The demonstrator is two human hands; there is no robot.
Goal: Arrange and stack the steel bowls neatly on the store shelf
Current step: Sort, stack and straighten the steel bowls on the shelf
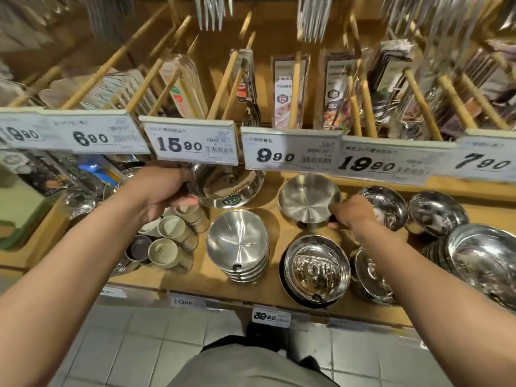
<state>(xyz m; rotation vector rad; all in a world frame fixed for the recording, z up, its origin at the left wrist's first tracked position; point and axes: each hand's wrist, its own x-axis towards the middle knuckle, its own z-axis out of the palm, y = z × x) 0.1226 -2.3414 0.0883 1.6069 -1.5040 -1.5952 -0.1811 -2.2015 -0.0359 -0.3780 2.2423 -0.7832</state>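
Note:
My left hand grips the rim of a polished steel bowl, held tilted just under the price tags at the back of the wooden shelf. My right hand holds the edge of a brushed steel bowl, also tilted, at the back middle. In front stands a stack of several brushed bowls. A shiny bowl stack sits front middle. More shiny bowls lie behind and to the right of my right hand.
Small steel cups cluster front left. Larger shiny bowls fill the right end. A row of price tags overhangs the shelf's back, with packaged cutlery on wooden pegs above. Grey floor tiles lie below.

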